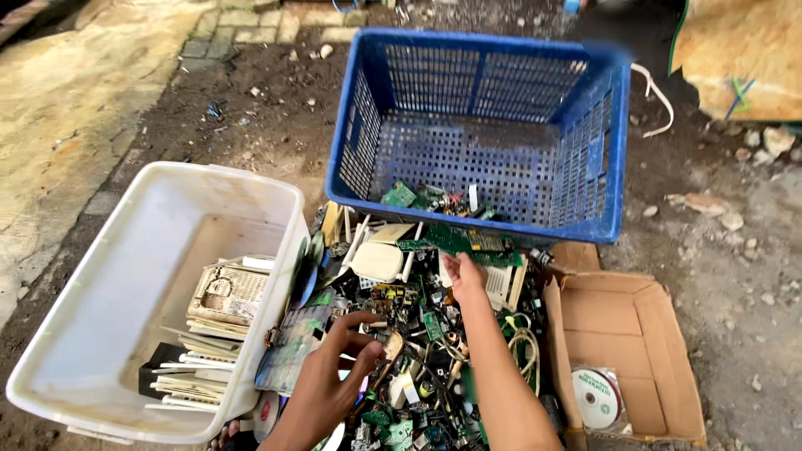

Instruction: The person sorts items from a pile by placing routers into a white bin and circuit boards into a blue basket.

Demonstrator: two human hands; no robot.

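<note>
My left hand (338, 367), fingers curled loosely open, hovers over the scrap pile (418, 367) on bare dirt ground (259, 117). My right hand (464, 276) pinches a green board (455, 240) by the blue crate (484, 125). White tub (125, 276) left, carton (626, 334) right.

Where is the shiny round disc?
In the head view, the disc lies in the open cardboard box at lower right, beside the pile of circuit boards, right of the right hand.

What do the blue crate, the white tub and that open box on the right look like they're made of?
Blue crate: moulded plastic, judging by its perforated grid walls and slight sheen. White tub: smooth, faintly translucent plastic, scuffed. Open box: brown cardboard, matte, with folded flaps.
</note>
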